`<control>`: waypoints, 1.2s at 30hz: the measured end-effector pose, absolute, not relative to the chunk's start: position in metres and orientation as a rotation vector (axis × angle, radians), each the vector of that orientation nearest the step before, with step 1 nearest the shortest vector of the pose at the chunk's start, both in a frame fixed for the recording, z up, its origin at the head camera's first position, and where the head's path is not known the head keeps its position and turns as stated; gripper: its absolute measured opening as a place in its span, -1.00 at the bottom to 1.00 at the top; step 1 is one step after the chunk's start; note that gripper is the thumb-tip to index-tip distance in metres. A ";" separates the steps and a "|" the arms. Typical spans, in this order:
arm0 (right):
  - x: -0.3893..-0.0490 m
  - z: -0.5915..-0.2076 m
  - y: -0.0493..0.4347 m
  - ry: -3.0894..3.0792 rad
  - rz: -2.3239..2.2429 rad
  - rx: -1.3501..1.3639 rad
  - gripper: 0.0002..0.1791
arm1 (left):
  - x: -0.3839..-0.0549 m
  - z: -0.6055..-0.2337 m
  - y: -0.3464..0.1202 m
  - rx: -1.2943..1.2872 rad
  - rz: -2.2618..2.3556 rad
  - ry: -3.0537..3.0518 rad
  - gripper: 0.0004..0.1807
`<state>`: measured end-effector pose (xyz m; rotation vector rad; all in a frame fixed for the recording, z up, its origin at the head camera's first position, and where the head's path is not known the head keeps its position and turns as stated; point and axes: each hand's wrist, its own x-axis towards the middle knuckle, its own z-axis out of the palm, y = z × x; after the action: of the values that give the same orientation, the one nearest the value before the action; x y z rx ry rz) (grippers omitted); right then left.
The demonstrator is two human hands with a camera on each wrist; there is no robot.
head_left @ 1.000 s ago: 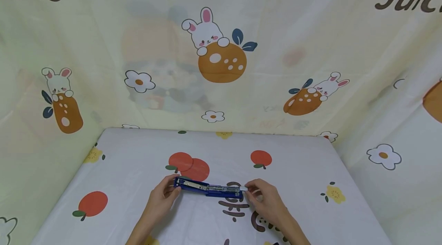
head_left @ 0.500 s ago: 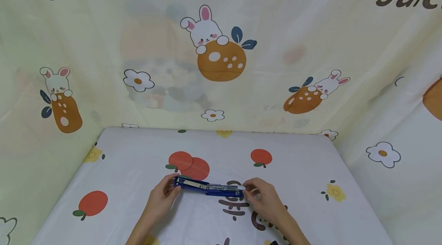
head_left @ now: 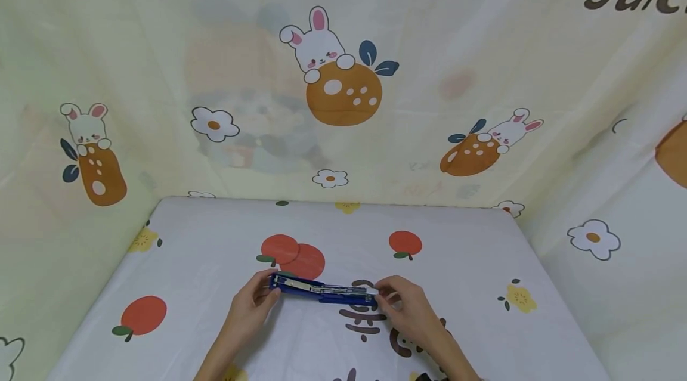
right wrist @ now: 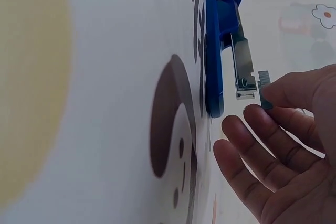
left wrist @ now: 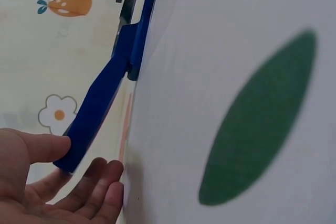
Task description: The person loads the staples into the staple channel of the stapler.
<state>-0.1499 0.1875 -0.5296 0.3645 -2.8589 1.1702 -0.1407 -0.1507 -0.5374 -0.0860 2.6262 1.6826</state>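
Observation:
A blue stapler (head_left: 349, 299) lies unfolded lengthwise on the tablecloth, its metal magazine (right wrist: 242, 66) exposed. My left hand (head_left: 252, 303) pinches the tip of the raised top arm (left wrist: 97, 106) between thumb and fingers, tilting it up from the base. At the other end, my right hand (head_left: 405, 306) pinches a short strip of staples (right wrist: 264, 88) between thumb and index finger. In the right wrist view the strip stands right beside the front of the magazine, just above it. The remaining right fingers are loosely bent near the base's front end.
The white tablecloth (head_left: 214, 262) carries printed fruit, flowers and lettering. Printed curtains (head_left: 429, 23) with rabbits and oranges close in the back and both sides. A small black object (head_left: 424, 377) shows at the bottom edge by the right forearm.
My right hand has shifted slightly left with the staple strip, bringing it in over the front end of the magazine. The left hand keeps its hold on the stapler's top arm.

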 end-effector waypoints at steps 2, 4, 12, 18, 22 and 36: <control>-0.150 -0.529 0.187 -2.859 1.176 0.368 -0.79 | -0.141 -0.537 -0.151 -0.084 1.681 2.628 -0.52; -0.149 -0.529 0.186 -2.860 1.178 0.379 -0.79 | -0.141 -0.538 -0.151 -0.080 1.677 2.632 -0.52; -0.150 -0.532 0.187 -2.842 1.182 0.436 -0.79 | -0.143 -0.539 -0.152 -0.057 1.676 2.636 -0.52; -0.151 -0.534 0.186 -2.848 1.189 0.430 -0.79 | -0.142 -0.539 -0.152 -0.078 1.668 2.626 -0.53; -0.152 -0.534 0.185 -2.842 1.191 0.444 -0.79 | -0.141 -0.539 -0.153 -0.084 1.671 2.621 -0.53; -0.152 -0.531 0.183 -2.845 1.193 0.445 -0.80 | -0.142 -0.539 -0.152 -0.083 1.691 2.620 -0.54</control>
<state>-0.1523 0.1832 -0.5313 0.4446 -2.8448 1.1930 -0.1421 -0.1523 -0.5389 -0.0835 2.6205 1.6913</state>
